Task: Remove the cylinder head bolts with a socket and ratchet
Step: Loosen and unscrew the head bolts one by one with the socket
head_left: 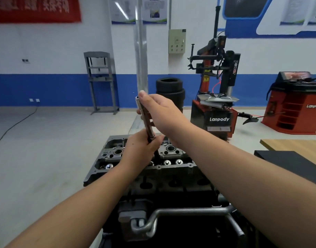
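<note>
**Workshop floor, head bolts being tackled**

Tyre gear [216,97] is parked by the back wall. Up front, the cylinder head [171,158] is topped by a tilted ratchet [144,117]: lower end gripped by the left hand [141,151], upper shaft held by the right hand [159,110].

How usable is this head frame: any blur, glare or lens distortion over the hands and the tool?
Head view: the hands, left and right, and the ratchet are fairly sharp, with slight softness; small glints on the cylinder head; a glare streak on the wall poster; the red banner is blurred and unreadable; wide-angle stretch enlarges the forearms at the lower edge.
</note>
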Demonstrator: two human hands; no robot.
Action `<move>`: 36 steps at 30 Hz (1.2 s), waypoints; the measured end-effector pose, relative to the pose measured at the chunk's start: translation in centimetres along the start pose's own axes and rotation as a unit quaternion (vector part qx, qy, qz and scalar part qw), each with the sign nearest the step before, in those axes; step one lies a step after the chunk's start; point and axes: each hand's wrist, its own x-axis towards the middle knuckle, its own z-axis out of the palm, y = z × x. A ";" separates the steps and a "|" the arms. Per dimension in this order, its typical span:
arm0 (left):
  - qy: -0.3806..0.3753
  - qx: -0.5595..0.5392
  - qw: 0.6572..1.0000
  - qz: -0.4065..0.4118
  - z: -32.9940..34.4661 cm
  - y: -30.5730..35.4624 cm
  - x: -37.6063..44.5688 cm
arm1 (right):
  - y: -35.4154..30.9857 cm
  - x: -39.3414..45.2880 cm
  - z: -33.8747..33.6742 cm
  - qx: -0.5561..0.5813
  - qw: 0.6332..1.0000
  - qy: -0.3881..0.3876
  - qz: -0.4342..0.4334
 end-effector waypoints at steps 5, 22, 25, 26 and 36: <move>-0.019 0.048 0.998 0.027 0.3 0.7 0.0 | -0.4 0.9 0.4 0.093 0.995 0.013 0.032; -0.110 -0.268 0.946 -0.147 2.7 1.0 2.8 | 1.3 3.7 1.7 0.206 0.970 0.098 0.081; -0.065 -0.258 0.952 -0.150 3.3 1.2 2.6 | 1.3 3.8 1.8 0.197 0.975 0.068 0.081; -0.046 -0.250 0.955 -0.156 3.5 1.3 2.6 | 1.3 3.8 1.7 0.204 0.974 0.060 0.082; 0.124 -0.167 0.965 -0.162 5.5 1.7 2.4 | 1.6 4.2 0.6 0.238 0.968 0.008 0.080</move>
